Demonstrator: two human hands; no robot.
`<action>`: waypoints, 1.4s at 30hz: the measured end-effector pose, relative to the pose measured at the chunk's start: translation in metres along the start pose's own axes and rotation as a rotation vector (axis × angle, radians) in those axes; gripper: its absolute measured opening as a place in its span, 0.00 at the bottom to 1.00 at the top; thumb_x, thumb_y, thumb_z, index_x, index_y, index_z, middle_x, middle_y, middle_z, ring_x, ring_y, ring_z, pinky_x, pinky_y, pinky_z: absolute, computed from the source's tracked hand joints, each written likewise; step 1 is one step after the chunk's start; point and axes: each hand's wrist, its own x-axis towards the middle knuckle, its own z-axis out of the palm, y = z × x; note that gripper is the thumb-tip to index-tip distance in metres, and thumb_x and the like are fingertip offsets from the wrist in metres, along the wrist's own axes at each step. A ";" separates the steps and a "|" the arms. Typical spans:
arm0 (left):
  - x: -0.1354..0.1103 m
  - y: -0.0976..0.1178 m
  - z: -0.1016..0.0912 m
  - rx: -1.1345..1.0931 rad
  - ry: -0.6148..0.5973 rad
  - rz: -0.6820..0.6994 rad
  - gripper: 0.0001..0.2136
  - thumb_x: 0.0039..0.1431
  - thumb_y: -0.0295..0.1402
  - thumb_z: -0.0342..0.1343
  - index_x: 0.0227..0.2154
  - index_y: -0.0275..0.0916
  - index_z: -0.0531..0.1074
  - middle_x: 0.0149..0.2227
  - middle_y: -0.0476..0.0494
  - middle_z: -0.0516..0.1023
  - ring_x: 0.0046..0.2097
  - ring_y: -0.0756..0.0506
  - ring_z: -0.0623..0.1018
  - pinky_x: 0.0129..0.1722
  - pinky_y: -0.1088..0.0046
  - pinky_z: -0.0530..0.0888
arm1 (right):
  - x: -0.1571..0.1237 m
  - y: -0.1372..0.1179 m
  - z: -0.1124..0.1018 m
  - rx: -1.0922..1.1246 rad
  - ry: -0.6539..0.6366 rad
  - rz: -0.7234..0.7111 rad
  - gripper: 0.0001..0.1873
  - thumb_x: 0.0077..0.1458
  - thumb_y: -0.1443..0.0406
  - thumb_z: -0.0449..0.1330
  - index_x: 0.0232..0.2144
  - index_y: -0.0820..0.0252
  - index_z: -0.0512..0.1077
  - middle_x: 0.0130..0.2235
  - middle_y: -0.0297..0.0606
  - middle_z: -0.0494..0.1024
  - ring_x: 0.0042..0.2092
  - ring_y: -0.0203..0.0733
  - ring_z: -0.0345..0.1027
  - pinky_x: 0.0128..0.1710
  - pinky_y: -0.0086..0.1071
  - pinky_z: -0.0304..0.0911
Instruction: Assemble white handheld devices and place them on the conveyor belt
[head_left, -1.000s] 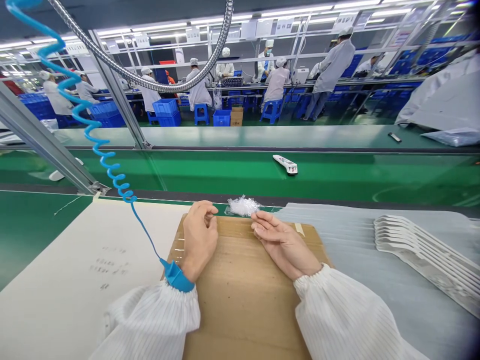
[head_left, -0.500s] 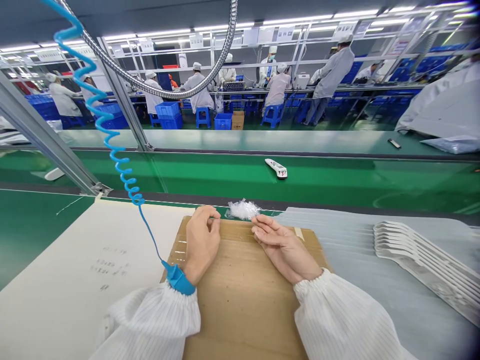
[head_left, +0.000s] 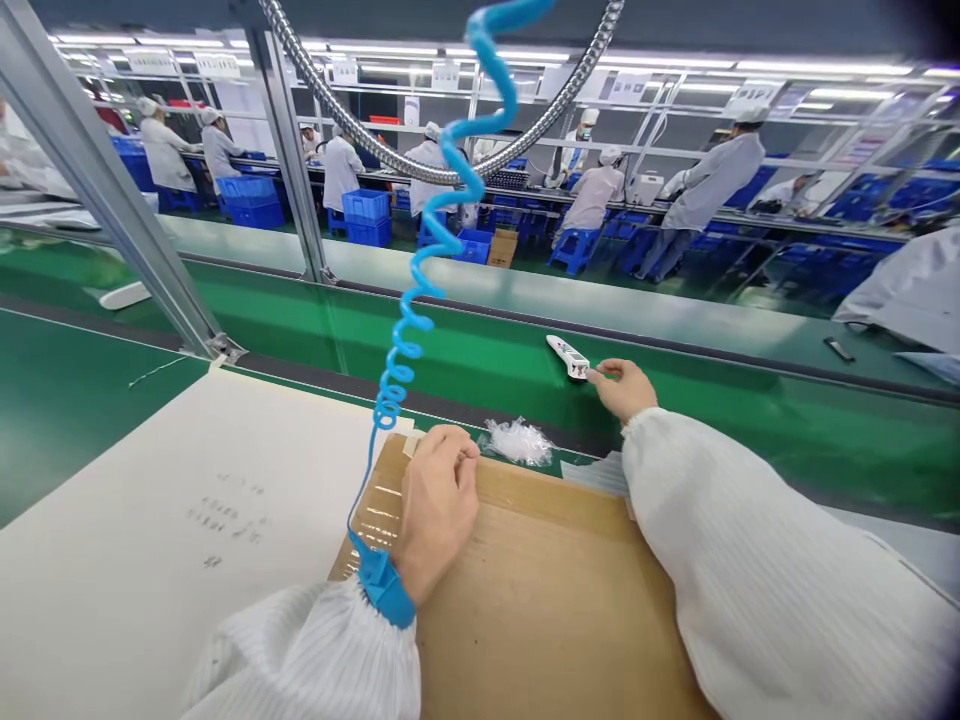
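Note:
My left hand (head_left: 441, 505) rests on the brown cardboard (head_left: 555, 600) near its far left corner, fingers curled in and nothing visible in them. A blue wrist strap (head_left: 386, 588) with a coiled blue cord (head_left: 409, 330) is around that wrist. My right hand (head_left: 628, 388) reaches over the green belt, its thumb and fingers apart at the near end of a white handheld device (head_left: 568, 357). The device lies on the belt with dark and red markings on its face; whether the fingertips touch it I cannot tell. Crumpled clear plastic (head_left: 519, 441) lies just beyond the cardboard.
A white sheet with handwriting (head_left: 225, 520) covers the left side. Metal posts (head_left: 292, 160) and a flexible metal conduit (head_left: 375, 150) frame the view. A small dark object (head_left: 838, 349) lies on the far ledge. Across the aisle, several people in white coats work near blue crates (head_left: 367, 215).
My right hand has moved from above the cardboard forward and right to the white device. The view has turned, and the coiled cord now hangs nearer the middle. My left hand stays on the cardboard.

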 end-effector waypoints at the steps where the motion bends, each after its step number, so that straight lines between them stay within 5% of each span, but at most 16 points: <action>1: 0.000 0.000 0.000 -0.002 -0.002 -0.001 0.10 0.57 0.16 0.50 0.30 0.39 0.70 0.40 0.46 0.76 0.45 0.46 0.75 0.44 0.68 0.70 | 0.007 0.000 0.011 -0.027 0.016 -0.012 0.12 0.41 0.66 0.66 0.33 0.56 0.71 0.47 0.45 0.80 0.55 0.57 0.69 0.61 0.54 0.54; 5: -0.001 -0.001 0.001 -0.014 0.001 -0.016 0.11 0.58 0.17 0.50 0.30 0.39 0.70 0.40 0.45 0.76 0.45 0.46 0.75 0.44 0.68 0.70 | 0.004 0.004 0.042 -0.055 -0.024 -0.072 0.13 0.42 0.66 0.66 0.34 0.55 0.71 0.42 0.42 0.81 0.53 0.56 0.70 0.59 0.53 0.57; 8: 0.001 0.000 0.001 -0.015 0.001 -0.023 0.10 0.58 0.17 0.50 0.30 0.39 0.70 0.40 0.45 0.76 0.44 0.46 0.74 0.44 0.67 0.71 | -0.017 -0.004 0.038 0.000 -0.099 -0.148 0.15 0.46 0.62 0.65 0.39 0.57 0.73 0.39 0.41 0.81 0.45 0.52 0.74 0.53 0.49 0.64; 13: -0.001 0.004 -0.002 0.004 0.043 0.045 0.07 0.61 0.22 0.52 0.37 0.39 0.72 0.46 0.41 0.76 0.50 0.42 0.74 0.52 0.61 0.71 | -0.071 -0.034 -0.020 0.156 -0.205 -0.277 0.25 0.58 0.49 0.59 0.53 0.53 0.71 0.43 0.41 0.80 0.44 0.49 0.77 0.48 0.44 0.69; 18: -0.005 0.018 -0.008 -0.007 0.081 0.144 0.20 0.66 0.39 0.53 0.58 0.37 0.66 0.64 0.35 0.65 0.65 0.39 0.64 0.65 0.57 0.62 | -0.140 -0.059 -0.075 0.161 -0.639 -0.282 0.27 0.59 0.45 0.60 0.54 0.50 0.72 0.46 0.41 0.80 0.45 0.49 0.75 0.52 0.45 0.68; 21: -0.006 0.026 -0.014 -0.073 -0.166 0.111 0.20 0.65 0.43 0.54 0.56 0.40 0.70 0.57 0.40 0.74 0.57 0.41 0.73 0.57 0.63 0.69 | -0.169 -0.058 -0.084 0.088 -0.756 -0.333 0.26 0.59 0.44 0.59 0.53 0.50 0.73 0.47 0.40 0.80 0.47 0.50 0.74 0.52 0.46 0.68; 24: -0.007 0.029 -0.017 -0.046 -0.510 -0.025 0.14 0.65 0.44 0.52 0.41 0.43 0.79 0.37 0.47 0.81 0.38 0.44 0.78 0.38 0.69 0.71 | -0.181 -0.046 -0.080 0.028 -0.674 -0.400 0.25 0.61 0.45 0.57 0.53 0.51 0.72 0.50 0.42 0.79 0.50 0.51 0.73 0.51 0.44 0.68; 26: -0.008 0.028 -0.016 0.020 -0.544 -0.068 0.14 0.65 0.44 0.51 0.38 0.44 0.80 0.32 0.48 0.81 0.34 0.44 0.77 0.34 0.70 0.68 | -0.183 -0.036 -0.074 -0.059 -0.513 -0.461 0.23 0.62 0.46 0.56 0.52 0.50 0.72 0.51 0.42 0.78 0.49 0.51 0.73 0.46 0.41 0.69; 29: -0.008 0.027 -0.015 0.098 -0.462 -0.039 0.14 0.65 0.44 0.52 0.40 0.45 0.80 0.35 0.46 0.82 0.36 0.43 0.78 0.35 0.70 0.66 | -0.183 -0.030 -0.065 -0.183 -0.354 -0.650 0.14 0.64 0.52 0.56 0.45 0.51 0.73 0.48 0.41 0.78 0.48 0.50 0.72 0.40 0.39 0.67; 35: -0.005 0.019 -0.012 0.219 -0.328 -0.048 0.12 0.64 0.41 0.53 0.35 0.43 0.80 0.31 0.41 0.81 0.33 0.40 0.77 0.30 0.69 0.60 | -0.193 -0.041 -0.042 -0.558 -0.147 -1.029 0.10 0.66 0.61 0.54 0.33 0.52 0.73 0.39 0.38 0.79 0.41 0.48 0.70 0.48 0.48 0.53; 38: -0.001 0.013 -0.010 0.188 -0.151 -0.180 0.10 0.61 0.40 0.56 0.33 0.42 0.80 0.29 0.39 0.81 0.32 0.40 0.77 0.29 0.69 0.60 | -0.194 -0.045 -0.030 -0.527 -0.260 -1.029 0.12 0.67 0.62 0.53 0.30 0.53 0.69 0.38 0.37 0.80 0.41 0.47 0.70 0.50 0.47 0.52; 42: 0.001 0.013 -0.009 0.051 -0.038 -0.254 0.08 0.59 0.40 0.59 0.30 0.42 0.79 0.28 0.41 0.80 0.31 0.42 0.76 0.30 0.70 0.60 | -0.182 -0.044 -0.010 -0.327 -0.323 -0.770 0.10 0.64 0.58 0.52 0.30 0.53 0.65 0.32 0.35 0.77 0.36 0.46 0.68 0.46 0.44 0.56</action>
